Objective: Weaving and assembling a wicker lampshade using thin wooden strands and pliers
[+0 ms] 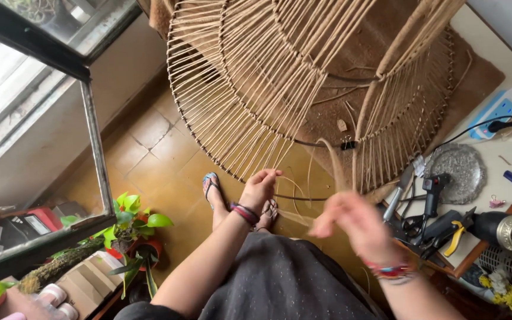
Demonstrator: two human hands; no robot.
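Jute cord (pixel 280 155) runs in close parallel strands across the round wire frame (pixel 192 127), which stands tilted over the tiled floor (pixel 149 160) in front of me. My left hand (pixel 259 188) is raised to the frame's lower edge, fingers pinched narrow on a few loose strands (pixel 275 173) hanging there. My right hand (pixel 354 222) is lower and to the right, blurred; its fingers are curled narrow, and a thin strand appears to pass from it toward the left, but I cannot tell whether it grips that strand. A black binder clip (pixel 347 144) sits on the frame's inner ring, just above the right hand. Both wrists carry coloured bracelets (pixel 244 212). To the right, a work table (pixel 487 172) holds a black glue gun (pixel 435 188), yellow-handled pliers (pixel 457 236), a round metal tray (pixel 462 172) and a white power strip (pixel 499 108). A potted plant (pixel 136 228) stands at the lower left.
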